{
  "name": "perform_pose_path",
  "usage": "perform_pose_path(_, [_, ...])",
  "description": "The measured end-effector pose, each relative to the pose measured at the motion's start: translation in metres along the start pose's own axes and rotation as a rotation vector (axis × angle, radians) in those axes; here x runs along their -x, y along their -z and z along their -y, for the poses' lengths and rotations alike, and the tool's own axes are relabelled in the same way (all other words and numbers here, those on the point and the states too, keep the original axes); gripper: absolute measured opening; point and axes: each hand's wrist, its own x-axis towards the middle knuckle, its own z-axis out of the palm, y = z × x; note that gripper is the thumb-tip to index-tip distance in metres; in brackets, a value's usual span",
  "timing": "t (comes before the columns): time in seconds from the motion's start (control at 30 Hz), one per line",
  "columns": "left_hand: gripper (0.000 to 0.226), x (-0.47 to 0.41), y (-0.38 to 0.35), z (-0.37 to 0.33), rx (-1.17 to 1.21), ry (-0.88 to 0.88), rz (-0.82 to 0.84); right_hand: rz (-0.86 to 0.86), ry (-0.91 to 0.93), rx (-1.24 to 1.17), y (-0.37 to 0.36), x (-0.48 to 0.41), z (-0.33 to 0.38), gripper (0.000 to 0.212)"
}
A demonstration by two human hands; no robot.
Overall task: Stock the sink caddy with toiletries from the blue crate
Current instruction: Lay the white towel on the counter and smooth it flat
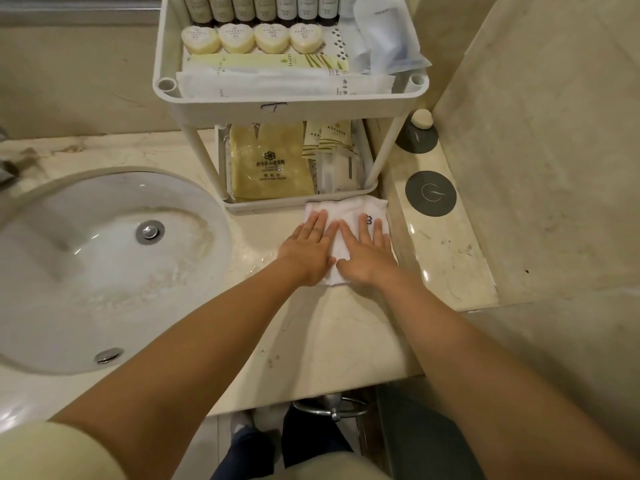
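Observation:
A white two-tier caddy (284,110) stands on the marble counter behind a folded white towel (343,209). My left hand (308,245) and my right hand (367,249) lie flat on the towel, fingers straight, side by side. The caddy's top tier holds small bottles (263,8), heart-shaped soaps (252,38), long wrapped packets (277,83) and clear pouches (388,39). Its lower tier holds a yellow bagged item (270,164) and small sachets (332,136). No blue crate is in view.
A white oval sink (97,258) fills the left of the counter. Two grey round coasters (430,193) sit to the right along the wall, the far one bearing a small soap (421,119). The counter's front edge (311,398) is below my forearms.

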Motion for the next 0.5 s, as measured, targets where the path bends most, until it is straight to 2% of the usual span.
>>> perform_pose_path(0.23, [0.071,0.020,-0.006,-0.003,-0.050,0.030,0.029,0.028,0.007,0.018,-0.011,0.019,0.007,0.082])
perform_pose_path(0.5, [0.070,0.065,-0.033,0.000,-0.028,0.034,0.023,0.033,0.005,0.065,-0.047,0.050,0.025,0.073])
